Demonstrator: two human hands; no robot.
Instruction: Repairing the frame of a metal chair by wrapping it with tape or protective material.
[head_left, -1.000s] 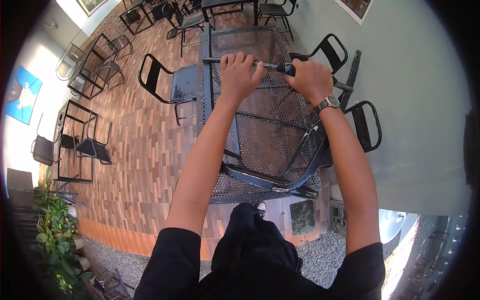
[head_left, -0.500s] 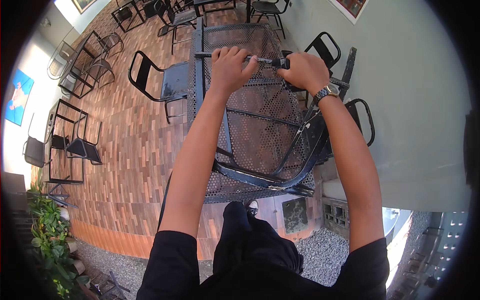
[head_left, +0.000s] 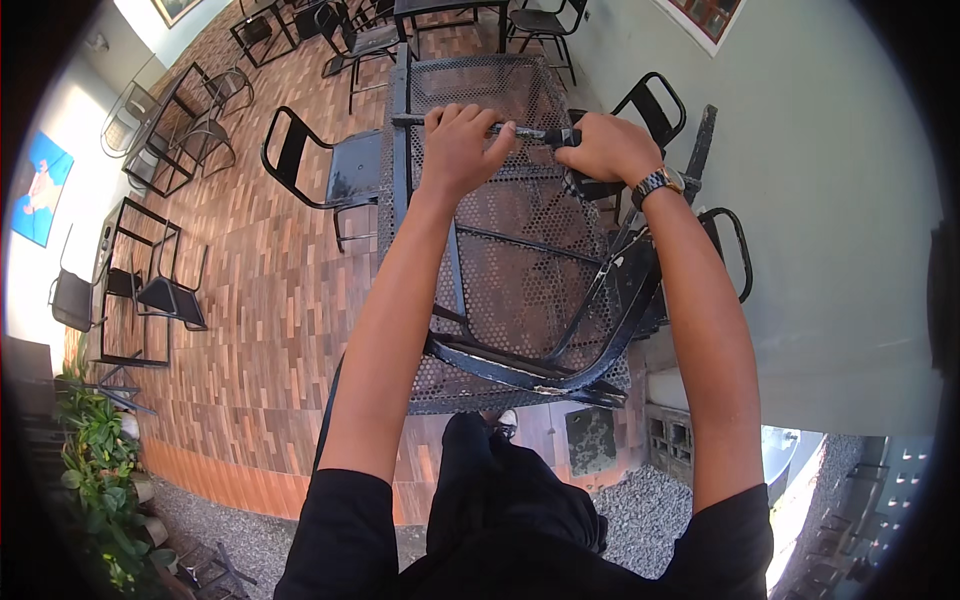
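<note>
A black metal chair frame point(head_left: 510, 375) with chipped paint lies tipped over on a perforated metal table point(head_left: 450, 85). My left hand point(head_left: 462, 148) is closed over a dark metal bar point(head_left: 408, 119) at the far part of the frame, its thumb along the bar. Close by, my right hand point(head_left: 615, 148) is closed round a black piece point(head_left: 563, 138) at the bar's right end; whether that is a grip, a cap or part of the chair I cannot tell. Part of the frame is hidden behind my right forearm.
One black chair point(head_left: 350, 165) stands left of the table, others point(head_left: 650, 105) on the right by the pale wall point(head_left: 800, 200). More tables and chairs stand on the tiled floor point(head_left: 270, 270). Green plants point(head_left: 95, 450) are at the lower left, gravel point(head_left: 645, 515) at the lower right.
The view has shifted slightly, so the table and chairs appear a little lower. Both hands keep their hold on the bar and the black piece, with hardly any movement against the frame.
</note>
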